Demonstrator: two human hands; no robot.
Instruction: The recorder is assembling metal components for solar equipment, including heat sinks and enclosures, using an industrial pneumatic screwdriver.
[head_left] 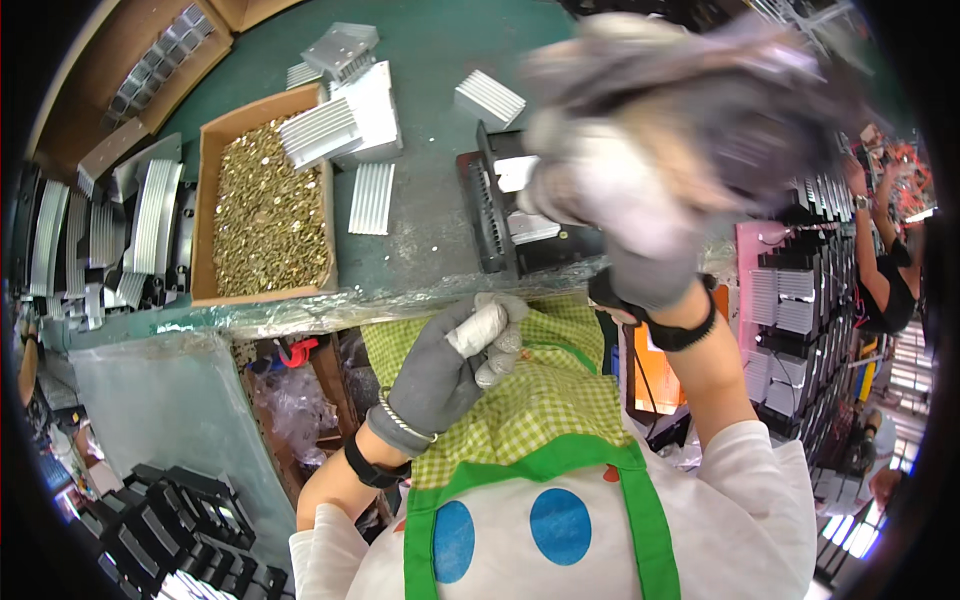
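Observation:
My left hand, in a grey glove with white wrapping on a finger, is held over my lap with its fingers curled in. What they hold, if anything, is hidden. My right hand, also gloved, is raised over the bench's right side and smeared by motion. A large dark blurred shape overlaps it, too smeared to name. Beneath this hand lies a black slotted metal frame with silver pieces inside. Left of it are finned aluminium heat sinks and a cardboard box of small brass-coloured screws.
The green bench has a plastic-wrapped front edge. Stacked heat sinks and black parts stand at the left. On the right is a rack of heat-sink assemblies. Another person's arm shows at the far right. Black parts lie lower left.

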